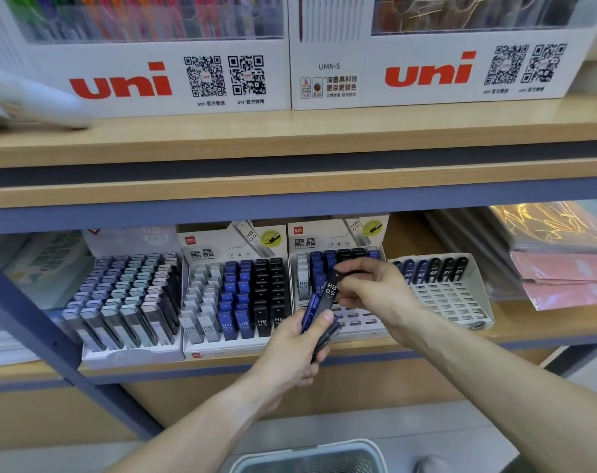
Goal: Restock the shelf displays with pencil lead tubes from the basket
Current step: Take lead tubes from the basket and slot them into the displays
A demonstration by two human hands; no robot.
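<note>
We take the half-filled display box (338, 268), third from the left on the lower shelf (426, 343), as our landmark. Our left hand (295, 349) is just in front of its lower edge, fingers curled round a small bundle of lead tubes (326, 336), one blue and at least two black, the thumb lying across them. Our right hand (375, 290) is over the box's empty slots, thumb and fingers pinching the upper end of a black tube (330, 291) marked HB 0.5, which slants down into the bundle. Behind the tube, the box's back rows hold white, blue and black tubes. Left of the landmark stands a full box (235, 295) of the same kind, and beyond it a box of pale tubes (126, 302). Right of the landmark is a white tray (447, 295) with one back row of dark tubes. Well below the landmark, at the bottom edge of the view, we see the rim of the grey basket (307, 455).
</note>
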